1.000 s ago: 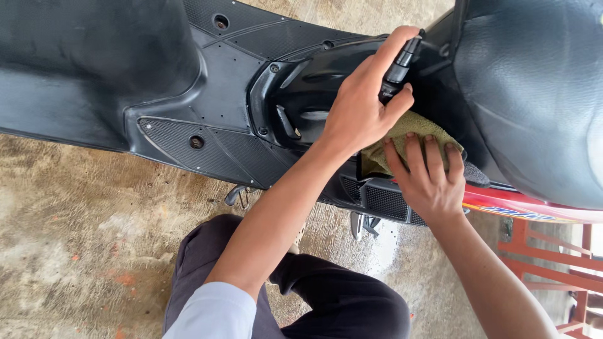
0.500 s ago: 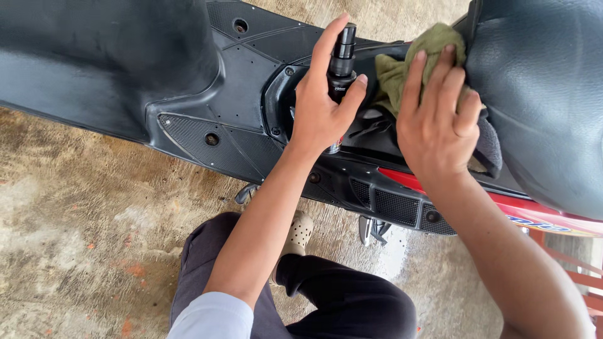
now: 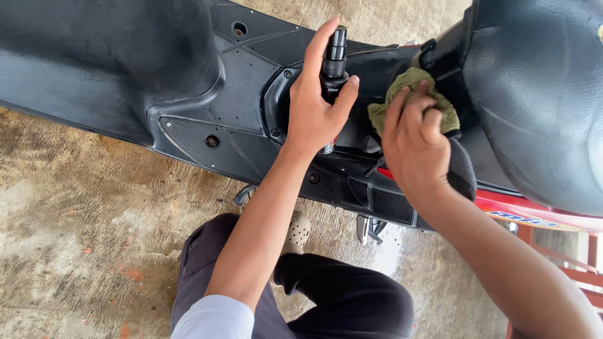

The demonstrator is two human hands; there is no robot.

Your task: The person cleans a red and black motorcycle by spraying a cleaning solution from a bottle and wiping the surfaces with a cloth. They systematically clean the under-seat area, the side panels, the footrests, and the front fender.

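From the head view I look straight down on a black plastic scooter body [image 3: 188, 81] that fills the upper half of the frame, its textured footboard panel running from the upper left toward the centre. At upper centre my left hand [image 3: 317, 107] is wrapped around a small black spray bottle [image 3: 333, 59] — the forefinger stretched up along the nozzle, the thumb pressed against the bottle's right side, the bottle upright over the dark recess of the bodywork. Just to the right of it, my right hand [image 3: 414, 141] has its fingers bent down on a crumpled olive-green cloth [image 3: 411, 94], pressing it against the black panel below the seat; the cloth shows above and beside the fingertips. The two hands are near each other but apart.

The black textured seat [image 3: 540, 94] takes up the upper right corner, and a red side panel [image 3: 540, 213] runs below it at the right edge. In the lower half lies a stained concrete floor [image 3: 81, 232]. At bottom centre I see my dark trousers [image 3: 339, 301] and a pale perforated clog [image 3: 296, 231] — it sits just under the scooter's edge.
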